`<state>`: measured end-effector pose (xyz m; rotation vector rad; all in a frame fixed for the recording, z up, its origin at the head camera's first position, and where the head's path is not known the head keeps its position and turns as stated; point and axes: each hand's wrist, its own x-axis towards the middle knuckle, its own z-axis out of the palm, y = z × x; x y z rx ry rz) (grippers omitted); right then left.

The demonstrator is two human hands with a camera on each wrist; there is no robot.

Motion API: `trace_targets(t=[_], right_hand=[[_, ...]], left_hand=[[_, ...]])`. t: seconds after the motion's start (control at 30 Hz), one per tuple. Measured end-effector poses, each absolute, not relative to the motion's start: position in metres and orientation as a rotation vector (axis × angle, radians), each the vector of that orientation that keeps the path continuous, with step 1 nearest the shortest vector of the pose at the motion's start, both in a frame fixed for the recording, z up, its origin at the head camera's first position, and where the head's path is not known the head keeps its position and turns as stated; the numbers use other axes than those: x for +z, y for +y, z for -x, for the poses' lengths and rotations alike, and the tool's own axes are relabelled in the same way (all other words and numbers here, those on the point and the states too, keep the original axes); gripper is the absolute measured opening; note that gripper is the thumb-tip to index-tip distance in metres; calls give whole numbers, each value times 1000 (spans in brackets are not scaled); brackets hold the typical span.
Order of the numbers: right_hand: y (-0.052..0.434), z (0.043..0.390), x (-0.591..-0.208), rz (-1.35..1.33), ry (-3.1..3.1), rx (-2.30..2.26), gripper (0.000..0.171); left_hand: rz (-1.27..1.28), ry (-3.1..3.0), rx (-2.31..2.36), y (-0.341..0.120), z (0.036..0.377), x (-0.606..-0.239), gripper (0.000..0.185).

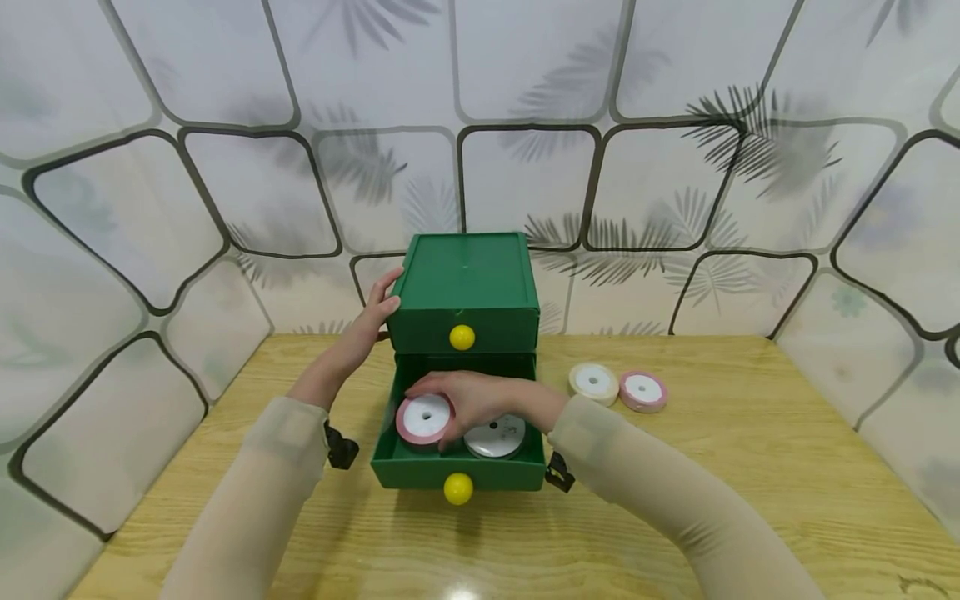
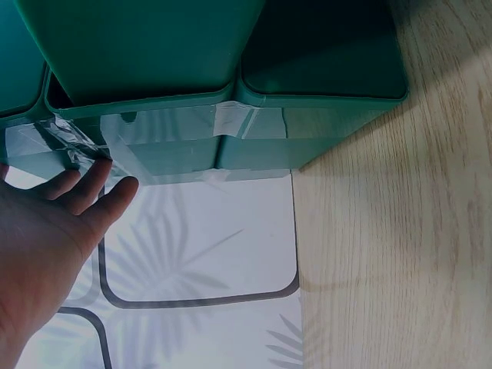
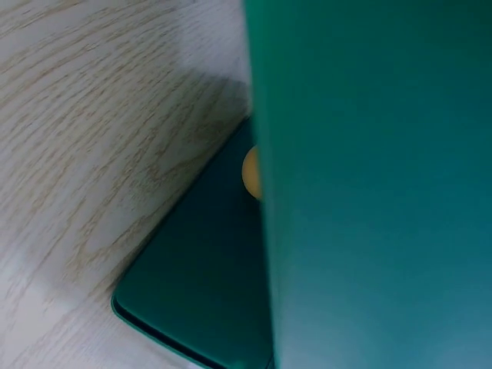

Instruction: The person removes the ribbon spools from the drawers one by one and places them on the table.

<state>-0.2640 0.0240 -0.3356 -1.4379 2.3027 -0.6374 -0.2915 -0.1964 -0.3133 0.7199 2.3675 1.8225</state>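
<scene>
A green two-drawer cabinet stands on the table with its lower drawer pulled out. My right hand reaches into that drawer and grips a pink ribbon spool at the left, thumb and fingers at its rim. Just right of it, a white-faced spool lies in the drawer, partly covered by the hand. My left hand rests against the cabinet's upper left side; its fingers look extended in the left wrist view. The right wrist view shows green plastic and a yellow knob, without the hand.
Two more spools, one cream and one pink, lie on the wooden table to the right of the cabinet. A yellow knob marks the closed upper drawer. Patterned cloth hangs behind and at both sides.
</scene>
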Motion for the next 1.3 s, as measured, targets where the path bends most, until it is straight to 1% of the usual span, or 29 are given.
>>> trace_targets(t=[0.57, 0.87, 1.0, 1.3], right_hand=[[38, 260, -324, 1448, 2328, -655, 71], [43, 257, -313, 1468, 2350, -731, 75], [47, 253, -309, 1495, 2327, -762, 74], [66, 241, -296, 1523, 2292, -800, 74]], left_hand=[[-678, 2377, 1852, -193, 293, -313, 70], [-686, 2370, 1860, -193, 294, -313, 68], [-678, 2368, 1861, -193, 294, -313, 68], [-679, 2373, 1851, -193, 293, -312, 68]])
